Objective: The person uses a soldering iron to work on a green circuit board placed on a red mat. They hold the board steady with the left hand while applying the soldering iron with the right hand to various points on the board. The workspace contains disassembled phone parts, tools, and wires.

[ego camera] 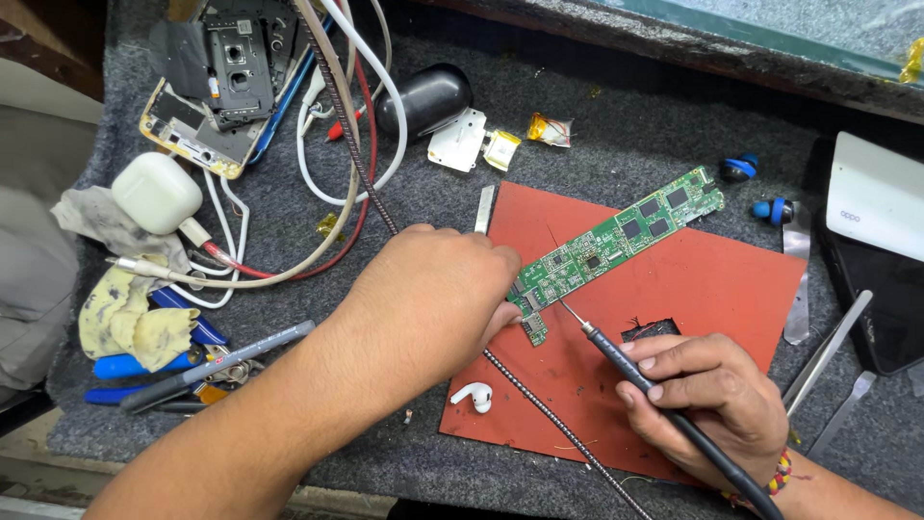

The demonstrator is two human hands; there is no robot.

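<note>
A long green circuit board (616,241) lies slanted over a red work mat (712,289). My left hand (433,299) grips the board's lower left end and holds it raised off the mat. My right hand (707,400) holds a thin black soldering iron (635,371) like a pen. Its fine tip touches the board near the lower left end. The iron's black cord runs off past my wrist at the bottom right.
A white earbud (474,394) lies on the mat's left corner. At the back left are an opened phone (217,87), a white earbud case (156,191), cables and a black pod (423,96). Tweezers (828,351) and a white box (878,193) are at the right; pens and a stained cloth (130,313) at the left.
</note>
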